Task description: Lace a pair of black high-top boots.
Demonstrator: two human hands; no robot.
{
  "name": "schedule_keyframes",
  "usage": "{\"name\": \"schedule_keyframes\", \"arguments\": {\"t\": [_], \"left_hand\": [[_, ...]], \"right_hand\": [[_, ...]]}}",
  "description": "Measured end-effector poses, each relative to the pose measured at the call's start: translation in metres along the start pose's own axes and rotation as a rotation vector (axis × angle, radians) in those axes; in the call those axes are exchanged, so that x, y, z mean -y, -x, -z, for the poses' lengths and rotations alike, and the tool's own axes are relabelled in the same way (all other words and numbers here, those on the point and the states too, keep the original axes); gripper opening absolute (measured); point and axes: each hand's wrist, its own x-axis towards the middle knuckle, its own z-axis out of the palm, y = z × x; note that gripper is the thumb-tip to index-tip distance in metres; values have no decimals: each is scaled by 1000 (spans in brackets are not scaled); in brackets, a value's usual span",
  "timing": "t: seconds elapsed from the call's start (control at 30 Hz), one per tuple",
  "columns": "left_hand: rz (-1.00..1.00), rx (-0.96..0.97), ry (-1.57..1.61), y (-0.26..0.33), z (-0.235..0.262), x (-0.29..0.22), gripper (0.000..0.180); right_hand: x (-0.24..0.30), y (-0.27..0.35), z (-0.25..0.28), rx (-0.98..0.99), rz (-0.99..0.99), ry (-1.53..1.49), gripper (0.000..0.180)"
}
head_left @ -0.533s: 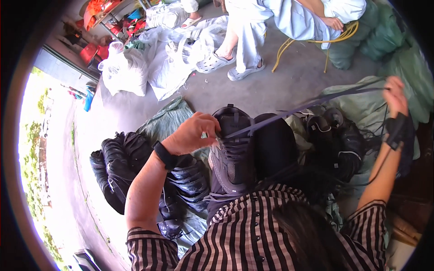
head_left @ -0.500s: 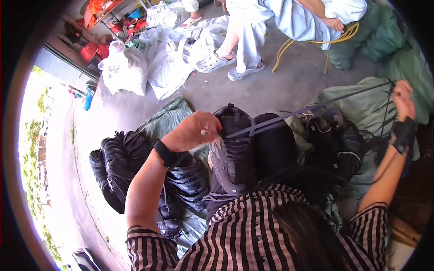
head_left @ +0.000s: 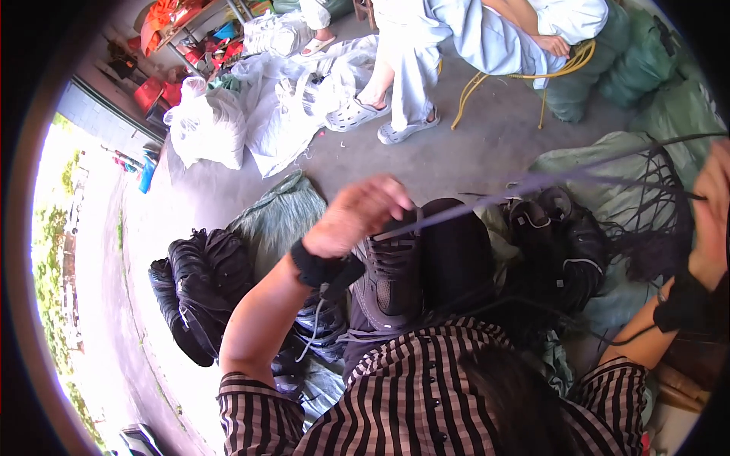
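Note:
A dark grey lace-up shoe (head_left: pixel 389 285) rests on my lap, toe toward me. A purple-grey shoelace (head_left: pixel 494 201) runs taut from its upper eyelets to the right. At the right edge, partly cut off, my right hand (head_left: pixel 713 190) is closed on the shoelace, with more dark strands beside it. Over the shoe's collar my left hand (head_left: pixel 356 216) has its fingers curled and slightly blurred; what they hold is hidden. A light grey lace end (head_left: pixel 313 330) dangles below my left wrist, which wears a black band (head_left: pixel 323 267).
Dark shoes (head_left: pixel 201 285) are stacked on green sacking to my left, and more shoes (head_left: pixel 551 228) lie at my right near a tangle of black laces (head_left: pixel 650 220). Ahead, a person in pale clothes (head_left: pixel 487 38) sits on a yellow-framed chair (head_left: pixel 473 95). White sacks (head_left: pixel 205 125) lie at the left.
My right hand has moved outward to the right edge with the shoelace. My left hand has shifted right over the shoe's collar, and a light lace end now hangs below its wrist.

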Motion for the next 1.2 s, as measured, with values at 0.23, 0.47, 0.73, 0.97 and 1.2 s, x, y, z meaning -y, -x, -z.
{"name": "schedule_keyframes", "arguments": {"t": [0.23,0.47,0.73,0.97,1.2], "left_hand": [[-248,-735,616,65,102,-4,12],[-342,-1082,566,155,194,23,16],[-250,-1522,749,214,279,80,21],[-33,-1137,-184,121,134,58,22],[-39,-562,-148,64,8,69,16]], "right_hand": [[-35,-12,128,-597,223,-281,17],[-6,71,251,-553,105,593,25],[-184,12,233,-412,-415,1581,18],[-300,-28,114,-35,-291,1106,24],[-325,-12,105,186,-277,1387,8]]}}
